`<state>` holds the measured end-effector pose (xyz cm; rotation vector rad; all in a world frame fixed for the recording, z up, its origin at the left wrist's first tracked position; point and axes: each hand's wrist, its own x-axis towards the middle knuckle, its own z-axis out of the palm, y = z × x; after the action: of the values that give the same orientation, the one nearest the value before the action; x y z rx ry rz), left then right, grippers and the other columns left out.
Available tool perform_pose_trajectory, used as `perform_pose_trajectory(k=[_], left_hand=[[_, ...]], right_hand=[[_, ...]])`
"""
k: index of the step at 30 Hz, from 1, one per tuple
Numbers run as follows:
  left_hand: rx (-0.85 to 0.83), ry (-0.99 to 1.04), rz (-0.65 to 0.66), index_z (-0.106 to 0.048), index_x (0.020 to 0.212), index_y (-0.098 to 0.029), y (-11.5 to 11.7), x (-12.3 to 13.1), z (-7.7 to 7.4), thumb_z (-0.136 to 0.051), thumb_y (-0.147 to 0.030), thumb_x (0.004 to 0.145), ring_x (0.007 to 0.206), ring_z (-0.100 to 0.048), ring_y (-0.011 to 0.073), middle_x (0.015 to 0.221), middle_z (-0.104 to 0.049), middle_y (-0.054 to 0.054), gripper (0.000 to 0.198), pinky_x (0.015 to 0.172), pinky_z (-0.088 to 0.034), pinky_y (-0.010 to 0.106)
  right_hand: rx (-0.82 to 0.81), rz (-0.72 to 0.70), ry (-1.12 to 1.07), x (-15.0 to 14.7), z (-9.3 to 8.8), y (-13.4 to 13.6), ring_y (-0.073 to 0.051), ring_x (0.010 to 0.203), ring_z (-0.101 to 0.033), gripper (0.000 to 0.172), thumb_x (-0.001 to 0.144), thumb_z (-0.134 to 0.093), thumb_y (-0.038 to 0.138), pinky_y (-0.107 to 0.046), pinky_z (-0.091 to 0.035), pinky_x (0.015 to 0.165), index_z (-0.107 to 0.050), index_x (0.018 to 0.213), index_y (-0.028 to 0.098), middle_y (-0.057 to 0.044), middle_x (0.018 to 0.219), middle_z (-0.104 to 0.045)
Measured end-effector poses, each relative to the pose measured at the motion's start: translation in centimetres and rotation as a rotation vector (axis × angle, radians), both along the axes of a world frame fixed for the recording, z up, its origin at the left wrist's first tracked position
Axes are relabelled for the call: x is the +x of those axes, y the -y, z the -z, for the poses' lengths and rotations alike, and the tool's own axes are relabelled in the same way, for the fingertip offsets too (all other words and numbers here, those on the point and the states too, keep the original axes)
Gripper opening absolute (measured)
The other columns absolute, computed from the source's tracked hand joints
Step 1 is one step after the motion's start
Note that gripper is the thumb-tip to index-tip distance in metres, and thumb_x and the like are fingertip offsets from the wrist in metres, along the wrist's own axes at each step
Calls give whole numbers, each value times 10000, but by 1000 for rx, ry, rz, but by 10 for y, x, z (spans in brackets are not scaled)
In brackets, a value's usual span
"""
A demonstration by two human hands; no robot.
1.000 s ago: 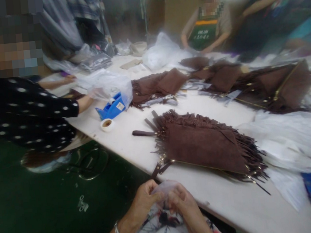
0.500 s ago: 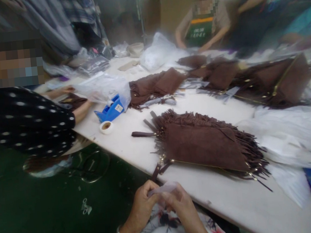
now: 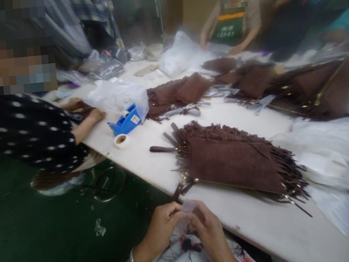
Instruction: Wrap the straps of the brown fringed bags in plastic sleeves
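Note:
Over my lap, just off the near edge of the white table (image 3: 146,158), my left hand (image 3: 163,227) and my right hand (image 3: 209,230) meet. Both pinch a small thin clear plastic piece (image 3: 186,209) between closed fingers. A silver bangle sits on my left wrist. Right above my hands a brown fringed suede bag (image 3: 233,162) lies flat on the table, its strap end (image 3: 180,190) hanging over the edge close to my fingers.
Several more brown fringed bags (image 3: 177,93) lie further back. A blue tape dispenser (image 3: 127,121) and a tape roll (image 3: 121,140) sit at left, beside a person in a dotted top. White plastic sheets (image 3: 327,153) pile at right. Other people work at the far end.
My hands stay together on the plastic piece, fingers shifting slightly. The person at left has pulled a hand back toward the table edge.

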<state>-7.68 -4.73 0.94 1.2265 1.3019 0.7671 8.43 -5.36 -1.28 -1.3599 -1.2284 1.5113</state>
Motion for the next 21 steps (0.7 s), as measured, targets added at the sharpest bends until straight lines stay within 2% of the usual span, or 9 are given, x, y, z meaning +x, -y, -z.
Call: perform_pose_trajectory(k=[2,6,12,15,21], left_hand=[[20,-23,-17,-698,845,-171,-2,0,1,-568,-271,851,785,-622,203,820,-706,33,164,720,-437,271],[-14,16,-130,-649,786,-165,0,1,12,-587,-238,824,685,-589,168,730,-675,4,103,634,-417,242],[-41,36,-203,-571,661,-156,5,-2,24,-665,-231,756,594,-487,124,614,-563,-35,152,557,-351,216],[-56,31,-199,-555,671,-158,5,-6,27,-672,-231,745,601,-477,122,624,-547,-37,156,564,-352,219],[-25,-59,-164,-542,680,-167,7,-11,28,-665,-214,743,607,-473,126,634,-536,-41,146,565,-350,229]], right_hand=[[-51,-1,-122,1,2,0,-145,637,-568,259,851,-586,402,-234,-435,586,-621,1022,210,-9,796,-652],[-182,-3,-297,3,16,2,-115,540,-481,351,842,-589,485,-216,-375,517,-614,1009,178,26,629,-558],[-120,-11,-151,-1,18,5,-108,534,-450,299,826,-613,471,-213,-342,511,-608,799,174,40,579,-512],[-104,-22,-104,-2,17,5,-109,537,-448,276,839,-599,451,-214,-338,509,-609,802,177,43,577,-510],[-134,-37,-161,-5,22,4,-110,557,-466,257,831,-613,431,-214,-362,523,-626,842,175,36,612,-532]])
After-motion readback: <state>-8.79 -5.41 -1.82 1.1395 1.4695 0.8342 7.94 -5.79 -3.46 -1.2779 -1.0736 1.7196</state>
